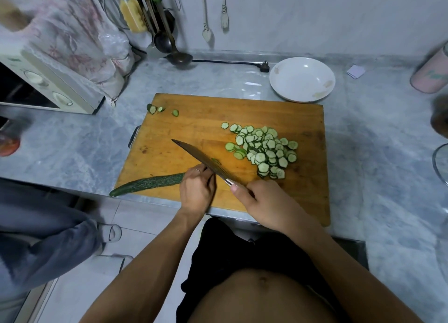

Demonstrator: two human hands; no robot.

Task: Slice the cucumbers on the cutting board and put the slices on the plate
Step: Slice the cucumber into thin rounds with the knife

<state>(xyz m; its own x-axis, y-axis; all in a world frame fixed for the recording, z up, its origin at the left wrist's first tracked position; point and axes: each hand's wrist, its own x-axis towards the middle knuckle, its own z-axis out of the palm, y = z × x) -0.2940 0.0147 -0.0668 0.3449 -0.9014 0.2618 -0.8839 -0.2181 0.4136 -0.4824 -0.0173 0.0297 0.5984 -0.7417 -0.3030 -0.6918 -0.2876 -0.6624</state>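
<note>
A long dark green cucumber lies across the near left corner of the wooden cutting board, its tip hanging past the board's edge. My left hand grips its right end with curled fingers. My right hand holds the handle of a cleaver, whose blade points away to the left beside my left fingers. A heap of several cucumber slices lies on the board's right half. Three small end pieces sit at the far left corner. The white plate stands empty behind the board.
A toaster oven under a cloth stands at the back left. Hanging ladles and a black power cord are along the wall. A pink container stands at the far right. Another person's leg is at the left.
</note>
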